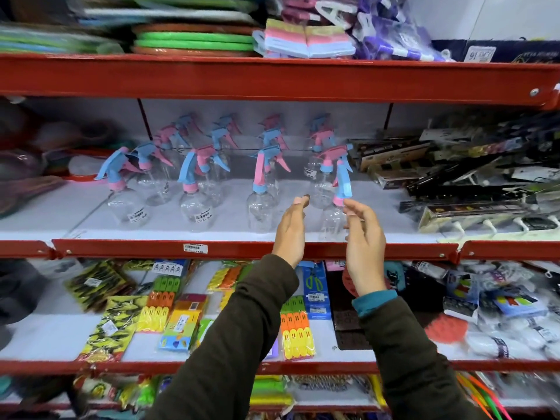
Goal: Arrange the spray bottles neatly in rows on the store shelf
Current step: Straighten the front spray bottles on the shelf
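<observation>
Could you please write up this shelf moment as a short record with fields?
place: middle shelf with red front edge
goods: clear spray bottles with pink and blue trigger heads, standing in rows
nearest bottle: front right bottle, between the hands
left hand: open, beside the bottle, holding nothing
right hand: open, fingertips close to the bottle; contact unclear
neighbours: dark packaged goods to the right

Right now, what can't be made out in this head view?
- Clear plastic spray bottle with pink collar: partly behind the right hand; contact unclear.
- White price stickers on bottles: print too small.
- Green and orange flat goods, top shelf: motion-blurred.
- Left hand: open, apparently empty.
</observation>
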The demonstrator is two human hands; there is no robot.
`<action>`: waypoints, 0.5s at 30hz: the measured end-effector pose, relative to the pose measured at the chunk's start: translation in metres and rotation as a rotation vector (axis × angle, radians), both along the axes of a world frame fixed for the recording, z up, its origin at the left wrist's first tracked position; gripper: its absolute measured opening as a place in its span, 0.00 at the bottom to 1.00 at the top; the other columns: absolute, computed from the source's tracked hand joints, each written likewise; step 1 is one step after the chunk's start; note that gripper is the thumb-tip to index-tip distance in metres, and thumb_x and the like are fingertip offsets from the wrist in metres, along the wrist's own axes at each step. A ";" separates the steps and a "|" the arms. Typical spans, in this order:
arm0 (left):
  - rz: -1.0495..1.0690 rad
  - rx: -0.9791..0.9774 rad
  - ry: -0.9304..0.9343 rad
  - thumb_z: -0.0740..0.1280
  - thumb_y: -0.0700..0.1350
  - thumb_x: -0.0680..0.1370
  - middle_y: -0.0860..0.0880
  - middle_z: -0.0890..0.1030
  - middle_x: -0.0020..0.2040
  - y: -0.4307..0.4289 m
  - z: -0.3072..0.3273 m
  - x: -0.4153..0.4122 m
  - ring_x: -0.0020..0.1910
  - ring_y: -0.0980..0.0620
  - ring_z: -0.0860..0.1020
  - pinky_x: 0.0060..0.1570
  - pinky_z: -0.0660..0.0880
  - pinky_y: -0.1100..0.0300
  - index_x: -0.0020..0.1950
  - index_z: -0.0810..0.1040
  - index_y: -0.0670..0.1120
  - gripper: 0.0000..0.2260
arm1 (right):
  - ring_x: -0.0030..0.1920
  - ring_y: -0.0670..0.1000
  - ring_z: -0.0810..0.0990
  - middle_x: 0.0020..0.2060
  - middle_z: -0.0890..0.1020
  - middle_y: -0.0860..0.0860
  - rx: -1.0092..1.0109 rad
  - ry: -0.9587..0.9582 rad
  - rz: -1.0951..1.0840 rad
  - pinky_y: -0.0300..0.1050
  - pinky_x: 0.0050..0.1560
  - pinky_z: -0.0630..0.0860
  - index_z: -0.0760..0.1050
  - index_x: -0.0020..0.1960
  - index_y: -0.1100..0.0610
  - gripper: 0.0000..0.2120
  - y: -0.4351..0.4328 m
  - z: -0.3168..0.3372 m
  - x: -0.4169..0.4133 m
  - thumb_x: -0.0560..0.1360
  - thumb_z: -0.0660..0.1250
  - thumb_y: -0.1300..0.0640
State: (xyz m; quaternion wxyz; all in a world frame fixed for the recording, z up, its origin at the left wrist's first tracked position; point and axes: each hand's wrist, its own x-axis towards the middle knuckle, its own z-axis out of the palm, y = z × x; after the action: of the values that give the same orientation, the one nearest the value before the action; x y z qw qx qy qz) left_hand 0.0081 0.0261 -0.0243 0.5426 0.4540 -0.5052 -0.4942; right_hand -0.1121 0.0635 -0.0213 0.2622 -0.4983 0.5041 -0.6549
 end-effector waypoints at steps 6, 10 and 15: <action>0.154 -0.124 0.032 0.50 0.56 0.83 0.49 0.76 0.73 0.014 -0.004 0.039 0.71 0.50 0.73 0.76 0.66 0.46 0.71 0.75 0.52 0.22 | 0.63 0.54 0.78 0.60 0.81 0.51 0.055 -0.060 0.186 0.58 0.67 0.74 0.77 0.60 0.50 0.14 -0.015 -0.002 0.056 0.79 0.58 0.53; 0.358 -0.114 0.045 0.52 0.53 0.84 0.45 0.73 0.74 0.004 -0.004 0.070 0.74 0.47 0.70 0.78 0.63 0.45 0.73 0.73 0.48 0.22 | 0.67 0.55 0.75 0.64 0.78 0.52 0.162 -0.082 0.252 0.59 0.71 0.70 0.75 0.63 0.55 0.14 -0.043 -0.002 0.083 0.81 0.57 0.56; 0.311 0.044 -0.037 0.49 0.54 0.84 0.46 0.65 0.81 -0.027 0.002 0.095 0.80 0.48 0.62 0.81 0.56 0.49 0.79 0.65 0.45 0.26 | 0.68 0.50 0.71 0.66 0.74 0.46 0.317 -0.131 0.316 0.53 0.75 0.66 0.73 0.67 0.49 0.18 -0.074 0.005 0.106 0.80 0.54 0.48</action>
State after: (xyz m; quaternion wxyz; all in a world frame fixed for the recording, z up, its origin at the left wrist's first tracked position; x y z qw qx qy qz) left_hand 0.1026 -0.0011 -0.0219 0.5932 0.5474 -0.4279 -0.4067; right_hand -0.0059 -0.0103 -0.0160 0.4688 -0.4800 0.4982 -0.5491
